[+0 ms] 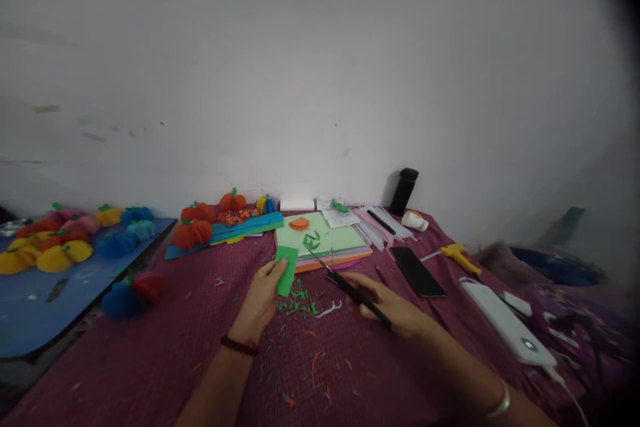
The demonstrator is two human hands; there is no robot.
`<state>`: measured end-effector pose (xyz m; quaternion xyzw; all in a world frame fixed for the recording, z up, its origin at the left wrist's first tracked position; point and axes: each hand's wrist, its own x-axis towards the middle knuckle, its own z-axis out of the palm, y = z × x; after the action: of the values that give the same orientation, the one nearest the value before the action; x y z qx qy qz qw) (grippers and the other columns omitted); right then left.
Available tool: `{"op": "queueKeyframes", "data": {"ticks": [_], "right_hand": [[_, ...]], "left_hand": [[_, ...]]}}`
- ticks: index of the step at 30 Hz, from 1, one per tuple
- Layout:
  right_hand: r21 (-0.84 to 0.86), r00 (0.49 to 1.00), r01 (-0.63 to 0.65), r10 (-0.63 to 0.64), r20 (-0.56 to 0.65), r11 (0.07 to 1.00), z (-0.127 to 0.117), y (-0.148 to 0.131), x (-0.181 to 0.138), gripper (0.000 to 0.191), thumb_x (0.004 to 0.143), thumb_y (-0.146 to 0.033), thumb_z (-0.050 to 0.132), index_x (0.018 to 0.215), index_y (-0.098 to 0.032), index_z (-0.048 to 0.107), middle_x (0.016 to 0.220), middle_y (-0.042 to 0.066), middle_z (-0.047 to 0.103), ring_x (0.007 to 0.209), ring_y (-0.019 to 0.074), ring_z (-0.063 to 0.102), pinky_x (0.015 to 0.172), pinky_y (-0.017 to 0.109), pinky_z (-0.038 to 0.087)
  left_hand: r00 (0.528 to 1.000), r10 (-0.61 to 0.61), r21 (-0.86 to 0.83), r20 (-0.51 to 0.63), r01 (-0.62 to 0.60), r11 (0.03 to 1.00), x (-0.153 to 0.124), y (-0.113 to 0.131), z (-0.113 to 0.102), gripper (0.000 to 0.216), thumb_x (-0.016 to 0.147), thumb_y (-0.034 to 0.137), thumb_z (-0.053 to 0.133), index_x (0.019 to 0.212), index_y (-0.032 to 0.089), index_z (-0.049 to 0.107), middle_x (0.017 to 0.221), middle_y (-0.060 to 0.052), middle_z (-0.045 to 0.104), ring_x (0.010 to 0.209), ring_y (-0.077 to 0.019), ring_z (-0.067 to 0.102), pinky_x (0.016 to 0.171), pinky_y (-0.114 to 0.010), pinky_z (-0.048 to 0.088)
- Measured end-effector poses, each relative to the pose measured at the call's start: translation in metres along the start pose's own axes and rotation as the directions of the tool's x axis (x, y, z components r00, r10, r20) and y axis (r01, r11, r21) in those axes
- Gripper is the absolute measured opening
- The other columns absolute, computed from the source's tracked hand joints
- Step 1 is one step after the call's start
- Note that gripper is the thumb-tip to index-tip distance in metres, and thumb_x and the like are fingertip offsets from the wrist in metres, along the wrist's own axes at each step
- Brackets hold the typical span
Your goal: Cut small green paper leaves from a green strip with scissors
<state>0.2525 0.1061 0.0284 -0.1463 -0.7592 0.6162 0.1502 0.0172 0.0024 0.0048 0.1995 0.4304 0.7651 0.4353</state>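
Observation:
My left hand point(261, 297) pinches a small green paper piece point(287, 271) between thumb and fingers and holds it up over the table. In my right hand point(385, 303) are scissors with black handles point(361, 297); their thin metal blades point up and left, to the right of the green paper and apart from it. Below the paper lies a heap of green paper scraps point(300, 303) and a curled white strip point(329, 309). Behind both hands, a stack of coloured paper sheets point(330, 233) carries orange cut shapes point(299, 223) and several green cut pieces point(312, 239).
Orange paper pumpkins point(193, 233) and blue paper strips point(245, 228) lie at the back left. Many coloured paper pumpkins fill a blue board point(55, 293). To the right are a phone point(417, 272), a yellow glue gun point(460, 257), a white power bank point(507, 323) and a black bottle point(404, 191).

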Motion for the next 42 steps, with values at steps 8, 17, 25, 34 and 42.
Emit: {"op": "queueKeyframes", "data": {"ticks": [8, 17, 25, 34, 42], "right_hand": [[0.265, 0.991, -0.021, -0.014, 0.130, 0.964, 0.006, 0.040, 0.035, 0.076, 0.071, -0.055, 0.070, 0.133, -0.019, 0.046, 0.083, 0.004, 0.061, 0.068, 0.0136, 0.053, 0.062, 0.026, 0.037], [0.242, 0.989, -0.117, 0.089, 0.122, 0.963, 0.012, 0.034, 0.035, 0.066, 0.069, -0.042, 0.076, 0.128, -0.021, 0.054, 0.072, -0.001, 0.057, 0.063, 0.0117, 0.048, 0.055, 0.023, 0.034], [0.172, 0.992, -0.081, 0.063, 0.105, 0.982, 0.015, 0.040, 0.036, 0.053, 0.075, -0.027, 0.073, 0.125, -0.028, 0.057, 0.073, -0.004, 0.052, 0.062, 0.0082, 0.041, 0.053, 0.019, 0.031], [0.214, 0.984, -0.147, 0.121, 0.129, 0.966, 0.013, 0.040, 0.032, 0.059, 0.073, -0.031, 0.074, 0.128, -0.026, 0.055, 0.076, -0.002, 0.051, 0.060, 0.0076, 0.040, 0.048, 0.017, 0.028], [0.207, 0.984, -0.168, 0.150, 0.099, 0.964, 0.015, 0.044, 0.033, 0.059, 0.073, -0.033, 0.074, 0.128, -0.026, 0.055, 0.073, -0.002, 0.050, 0.057, 0.0080, 0.040, 0.046, 0.017, 0.030]], "left_hand": [[0.998, 0.038, 0.067, -0.049, -0.035, 0.997, 0.010, 0.010, -0.016, 0.032, 0.056, 0.029, 0.082, 0.080, 0.013, 0.071, 0.067, -0.001, 0.070, 0.053, -0.0116, 0.060, 0.052, -0.021, 0.045], [0.997, -0.070, 0.168, -0.036, 0.075, 0.983, 0.008, 0.006, -0.011, 0.025, 0.057, 0.025, 0.080, 0.076, 0.013, 0.069, 0.059, 0.002, 0.067, 0.046, -0.0095, 0.055, 0.045, -0.019, 0.041], [0.993, -0.115, 0.247, -0.008, 0.114, 0.962, 0.006, 0.000, -0.006, 0.024, 0.060, 0.030, 0.077, 0.075, 0.013, 0.067, 0.055, 0.002, 0.065, 0.043, -0.0098, 0.053, 0.044, -0.020, 0.040], [0.990, -0.132, 0.321, 0.040, 0.113, 0.940, 0.007, -0.004, -0.008, 0.020, 0.064, 0.030, 0.075, 0.074, 0.014, 0.068, 0.054, 0.003, 0.061, 0.042, -0.0079, 0.048, 0.042, -0.019, 0.036], [0.989, -0.139, 0.338, 0.056, 0.112, 0.934, 0.006, -0.005, -0.009, 0.018, 0.066, 0.030, 0.073, 0.074, 0.015, 0.067, 0.054, 0.003, 0.060, 0.042, -0.0086, 0.048, 0.043, -0.020, 0.037]]}}
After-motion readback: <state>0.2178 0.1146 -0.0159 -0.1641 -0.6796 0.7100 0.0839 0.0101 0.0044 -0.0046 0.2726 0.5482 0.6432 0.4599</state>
